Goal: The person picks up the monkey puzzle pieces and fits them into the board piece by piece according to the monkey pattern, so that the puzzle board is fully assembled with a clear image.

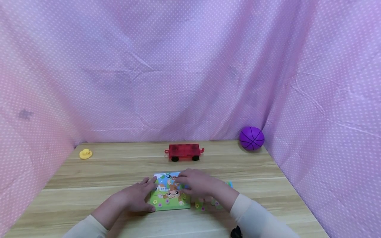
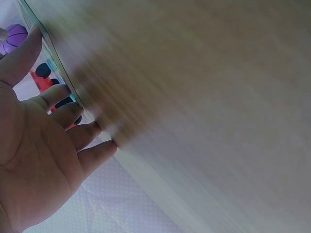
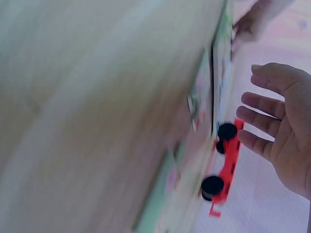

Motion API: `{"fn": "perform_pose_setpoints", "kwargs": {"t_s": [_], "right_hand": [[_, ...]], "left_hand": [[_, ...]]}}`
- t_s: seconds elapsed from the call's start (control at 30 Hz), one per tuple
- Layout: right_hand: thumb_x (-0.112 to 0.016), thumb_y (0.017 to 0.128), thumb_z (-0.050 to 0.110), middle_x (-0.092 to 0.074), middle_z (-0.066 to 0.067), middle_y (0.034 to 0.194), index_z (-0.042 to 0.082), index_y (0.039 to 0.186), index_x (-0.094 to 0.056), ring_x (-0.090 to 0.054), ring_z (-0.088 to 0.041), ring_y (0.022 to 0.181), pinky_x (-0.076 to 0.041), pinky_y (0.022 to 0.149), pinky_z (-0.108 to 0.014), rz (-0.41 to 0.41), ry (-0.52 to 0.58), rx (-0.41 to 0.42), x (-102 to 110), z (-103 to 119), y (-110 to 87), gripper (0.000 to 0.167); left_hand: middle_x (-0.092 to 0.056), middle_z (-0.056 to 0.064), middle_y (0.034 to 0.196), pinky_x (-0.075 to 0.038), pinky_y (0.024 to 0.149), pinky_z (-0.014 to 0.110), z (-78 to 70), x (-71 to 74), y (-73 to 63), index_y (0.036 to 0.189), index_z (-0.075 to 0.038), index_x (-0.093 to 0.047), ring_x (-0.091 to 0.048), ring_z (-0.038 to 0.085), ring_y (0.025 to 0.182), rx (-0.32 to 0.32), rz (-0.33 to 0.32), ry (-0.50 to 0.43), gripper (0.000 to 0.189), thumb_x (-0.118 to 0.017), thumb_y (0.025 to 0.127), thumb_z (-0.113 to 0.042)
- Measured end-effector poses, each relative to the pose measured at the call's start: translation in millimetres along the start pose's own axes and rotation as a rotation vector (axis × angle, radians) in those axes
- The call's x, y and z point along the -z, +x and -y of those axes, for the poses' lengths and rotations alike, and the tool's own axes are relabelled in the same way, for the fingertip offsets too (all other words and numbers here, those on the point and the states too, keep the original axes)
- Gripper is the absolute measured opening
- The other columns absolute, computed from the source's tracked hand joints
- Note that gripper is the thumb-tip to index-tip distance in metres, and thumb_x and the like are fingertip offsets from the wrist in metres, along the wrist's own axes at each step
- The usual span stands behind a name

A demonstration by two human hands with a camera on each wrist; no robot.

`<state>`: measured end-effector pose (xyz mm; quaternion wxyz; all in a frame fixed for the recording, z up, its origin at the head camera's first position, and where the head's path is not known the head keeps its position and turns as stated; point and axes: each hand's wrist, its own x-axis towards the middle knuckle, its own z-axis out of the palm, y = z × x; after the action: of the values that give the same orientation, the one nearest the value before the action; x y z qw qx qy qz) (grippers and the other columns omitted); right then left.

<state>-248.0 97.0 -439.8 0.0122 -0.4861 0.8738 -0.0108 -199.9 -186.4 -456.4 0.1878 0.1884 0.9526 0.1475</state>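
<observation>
A jigsaw puzzle (image 1: 166, 200) with a monkey, a small house and flowers lies flat on the wooden table. Beside its left edge rests my left hand (image 1: 138, 196), fingers spread, index finger near the upper left corner and thumb at the lower left one. My right hand (image 1: 194, 183) hovers over the puzzle's right side, its fingers loosely bent; in the right wrist view nothing shows between them. Loose puzzle pieces (image 1: 197, 205) lie just right of the puzzle, partly hidden under my right forearm. Another piece (image 3: 158, 194) shows blurred in the right wrist view.
Behind the puzzle stands a red toy wagon (image 1: 184, 150) with black wheels. A yellow rubber duck (image 1: 85, 153) sits at the back left, a purple ball (image 1: 251, 138) at the back right. Pink dotted cloth (image 1: 166, 82) hangs around the table's back and sides.
</observation>
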Motion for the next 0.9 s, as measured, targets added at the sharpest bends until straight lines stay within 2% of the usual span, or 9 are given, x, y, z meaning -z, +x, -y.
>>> {"fn": "perform_pose_setpoints", "kwargs": {"t_s": [0.23, 0.4, 0.63, 0.77, 0.9], "right_hand": [[-0.064, 0.094, 0.022, -0.063, 0.003, 0.123, 0.016, 0.131, -0.062, -0.059, -0.015, 0.116, -0.049, 0.101, -0.033, -0.074, 0.070, -0.087, 8, -28, -25.8, 0.037], [-0.069, 0.091, 0.020, -0.065, -0.003, 0.118, 0.011, 0.126, -0.064, -0.062, -0.021, 0.110, -0.052, 0.096, -0.038, -0.073, 0.098, -0.177, 10, -45, -48.9, 0.036], [-0.072, 0.084, 0.014, -0.065, -0.006, 0.109, 0.006, 0.118, -0.067, -0.063, -0.023, 0.101, -0.053, 0.091, -0.042, -0.033, 0.170, -0.353, 10, -67, -82.5, 0.035], [-0.080, 0.077, 0.017, -0.063, -0.006, 0.104, 0.004, 0.114, -0.067, -0.062, -0.023, 0.095, -0.052, 0.089, -0.044, 0.005, 0.236, -0.450, 9, -76, -98.5, 0.040], [-0.084, 0.072, 0.019, -0.059, -0.002, 0.095, 0.009, 0.106, -0.067, -0.056, -0.017, 0.084, -0.051, 0.078, -0.042, 0.052, 0.254, -0.512, 5, -83, -109.2, 0.040]], "left_hand": [[-0.022, 0.003, 0.164, -0.031, 0.110, 0.065, -0.2, -0.4, -0.6, 0.149, -0.018, -0.043, -0.021, 0.041, 0.148, -0.001, -0.005, 0.003, 0.088, -0.074, 0.078, -0.058], [-0.022, 0.003, 0.164, -0.030, 0.110, 0.066, -1.4, -0.2, -1.0, 0.150, -0.019, -0.042, -0.021, 0.041, 0.148, 0.007, -0.005, 0.000, 0.088, -0.074, 0.077, -0.058], [-0.023, 0.003, 0.164, -0.031, 0.110, 0.066, -3.5, 1.3, -2.1, 0.149, -0.019, -0.043, -0.022, 0.041, 0.147, 0.021, -0.003, 0.001, 0.089, -0.075, 0.077, -0.058], [-0.023, 0.003, 0.164, -0.030, 0.110, 0.066, -4.4, 2.3, -2.7, 0.149, -0.019, -0.043, -0.022, 0.041, 0.147, 0.021, 0.002, -0.007, 0.088, -0.075, 0.077, -0.057], [-0.022, 0.004, 0.164, -0.030, 0.110, 0.066, -5.0, 2.9, -3.1, 0.149, -0.019, -0.042, -0.022, 0.042, 0.147, 0.025, 0.008, -0.013, 0.088, -0.075, 0.077, -0.057]]}}
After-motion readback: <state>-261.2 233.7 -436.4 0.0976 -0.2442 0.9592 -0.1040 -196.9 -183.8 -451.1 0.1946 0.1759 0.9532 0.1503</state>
